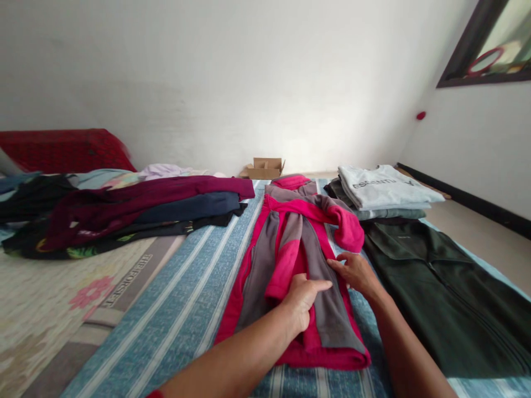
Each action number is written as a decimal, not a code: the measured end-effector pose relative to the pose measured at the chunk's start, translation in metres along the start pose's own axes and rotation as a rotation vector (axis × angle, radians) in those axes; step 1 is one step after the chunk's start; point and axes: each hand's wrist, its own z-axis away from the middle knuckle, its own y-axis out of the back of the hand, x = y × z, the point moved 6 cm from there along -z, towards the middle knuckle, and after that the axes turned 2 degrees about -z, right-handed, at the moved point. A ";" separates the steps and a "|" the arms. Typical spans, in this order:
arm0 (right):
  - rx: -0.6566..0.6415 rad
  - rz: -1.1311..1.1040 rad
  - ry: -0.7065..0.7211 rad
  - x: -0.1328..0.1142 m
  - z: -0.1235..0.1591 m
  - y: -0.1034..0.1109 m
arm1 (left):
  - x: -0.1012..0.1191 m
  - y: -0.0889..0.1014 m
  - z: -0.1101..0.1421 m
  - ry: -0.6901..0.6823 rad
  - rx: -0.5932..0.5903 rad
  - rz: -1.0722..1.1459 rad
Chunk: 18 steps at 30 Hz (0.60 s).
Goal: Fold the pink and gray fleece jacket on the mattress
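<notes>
A pink and grey jacket lies lengthwise before me, its collar at the far end and its sleeves folded inward over the body. On its lower middle rests my left hand, thumb stretched out to the right; its other fingers are partly hidden from view. My right hand is at the jacket's right edge, below the bent pink cuff, with thumb and forefinger closed on the fabric.
Blue striped bedding lies under the jacket. To the left are piled clothes, a maroon garment on top. At right are a dark green zip jacket and a folded white shirt on a stack. A cardboard box stands by the wall.
</notes>
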 end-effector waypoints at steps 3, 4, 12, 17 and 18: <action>0.165 0.161 0.036 -0.010 0.014 0.011 | 0.008 0.013 0.005 -0.133 0.099 0.028; 0.221 0.200 0.096 -0.019 0.018 0.013 | 0.009 0.016 0.006 -0.158 0.112 0.020; 0.139 0.331 0.680 -0.065 0.020 -0.041 | 0.000 0.021 0.003 -0.203 0.197 -0.170; 0.098 0.365 0.638 -0.051 0.012 -0.053 | -0.011 0.020 0.010 -0.111 0.107 -0.102; 0.099 0.361 0.640 -0.050 0.012 -0.053 | -0.016 0.019 0.013 -0.070 0.059 -0.072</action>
